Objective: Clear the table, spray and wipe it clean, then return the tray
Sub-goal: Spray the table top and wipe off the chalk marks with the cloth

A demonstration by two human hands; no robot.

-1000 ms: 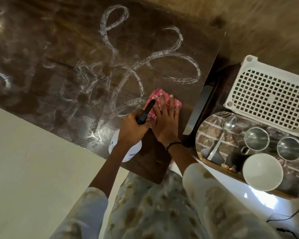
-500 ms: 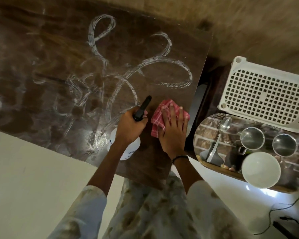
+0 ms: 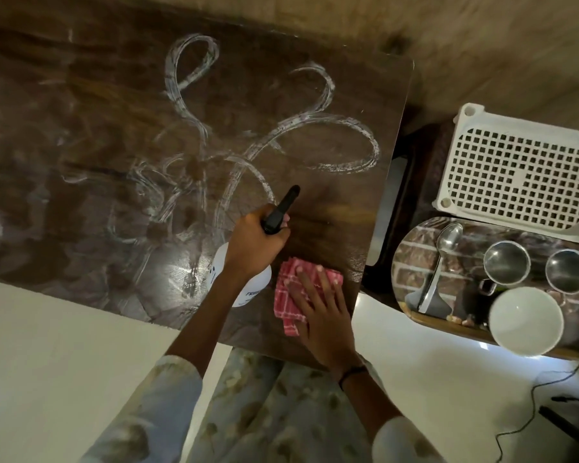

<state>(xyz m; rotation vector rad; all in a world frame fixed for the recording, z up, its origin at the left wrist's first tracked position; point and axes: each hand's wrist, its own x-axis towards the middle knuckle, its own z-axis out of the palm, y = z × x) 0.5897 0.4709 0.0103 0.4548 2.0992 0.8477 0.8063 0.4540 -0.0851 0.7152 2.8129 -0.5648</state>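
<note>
The right hand [image 3: 318, 305] presses flat, fingers spread, on the red checked cloth [image 3: 290, 295] to scrub the dark wooden table [image 3: 81, 128]; the left hand [image 3: 251, 242] grips the white spray bottle [image 3: 244, 282], ready to respray.

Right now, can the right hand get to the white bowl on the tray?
Probably yes. The right hand lies flat on the cloth at the table's near right corner, and only open floor shows between it and the bowl at the tray's near edge.
</note>
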